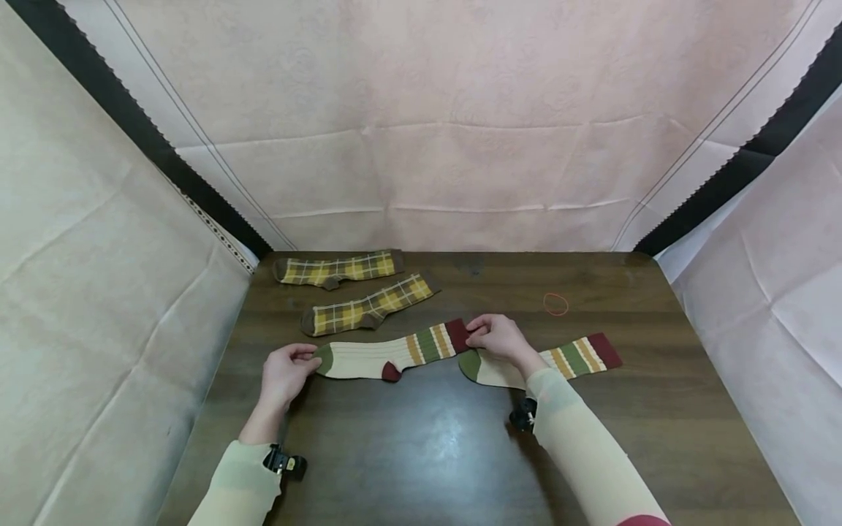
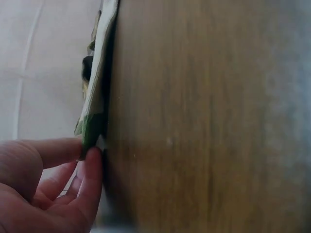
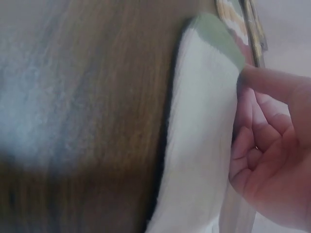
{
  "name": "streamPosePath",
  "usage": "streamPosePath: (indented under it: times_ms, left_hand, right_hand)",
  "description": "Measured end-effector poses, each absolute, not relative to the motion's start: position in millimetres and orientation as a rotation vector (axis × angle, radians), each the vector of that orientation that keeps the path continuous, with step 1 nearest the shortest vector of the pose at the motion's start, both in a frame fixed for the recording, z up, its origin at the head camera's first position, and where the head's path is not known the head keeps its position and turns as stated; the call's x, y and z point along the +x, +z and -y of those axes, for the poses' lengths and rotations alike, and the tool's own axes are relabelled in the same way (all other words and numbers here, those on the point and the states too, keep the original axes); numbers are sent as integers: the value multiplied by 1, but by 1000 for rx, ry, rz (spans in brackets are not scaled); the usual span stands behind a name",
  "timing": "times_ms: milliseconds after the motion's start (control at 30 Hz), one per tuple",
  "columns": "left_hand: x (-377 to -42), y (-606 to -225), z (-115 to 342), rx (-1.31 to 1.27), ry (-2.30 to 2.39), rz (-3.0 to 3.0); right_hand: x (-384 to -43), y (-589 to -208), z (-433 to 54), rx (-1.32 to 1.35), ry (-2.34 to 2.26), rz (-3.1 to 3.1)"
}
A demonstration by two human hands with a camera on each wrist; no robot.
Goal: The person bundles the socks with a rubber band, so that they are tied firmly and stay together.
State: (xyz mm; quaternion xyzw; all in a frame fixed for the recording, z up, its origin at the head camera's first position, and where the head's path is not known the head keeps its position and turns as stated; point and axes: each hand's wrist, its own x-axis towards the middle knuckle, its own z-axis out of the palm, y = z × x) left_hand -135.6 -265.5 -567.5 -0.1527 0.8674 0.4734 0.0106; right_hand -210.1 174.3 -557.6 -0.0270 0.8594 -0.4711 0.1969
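A cream sock (image 1: 358, 359) with a green toe, maroon heel and striped maroon cuff stretches between both hands. Its green toe is pinched by my left hand (image 1: 284, 376), thumb on one side and fingers on the other, as the left wrist view shows. At the cuff end, my right hand (image 1: 503, 340) pinches the maroon edge. Beneath that hand and wrist lies a matching cream sock (image 1: 582, 356), partly covered by them; its green toe and white foot (image 3: 201, 107) fill the middle of the right wrist view.
Two yellow-and-brown plaid socks, an upper one (image 1: 338, 269) and a lower one (image 1: 371, 305), lie at the back left of the dark wooden table (image 1: 408, 453). A thin red rubber band (image 1: 555, 305) lies at the back right. Pale cloth walls (image 1: 460, 168) enclose the table.
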Motion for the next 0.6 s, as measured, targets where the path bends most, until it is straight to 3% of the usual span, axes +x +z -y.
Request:
streamPosePath:
  times_ms: [600]
  left_hand:
    - [-140, -571, 260, -539, 1453, -2810]
  right_hand:
    - [-205, -552, -183, -112, -1250, -2364]
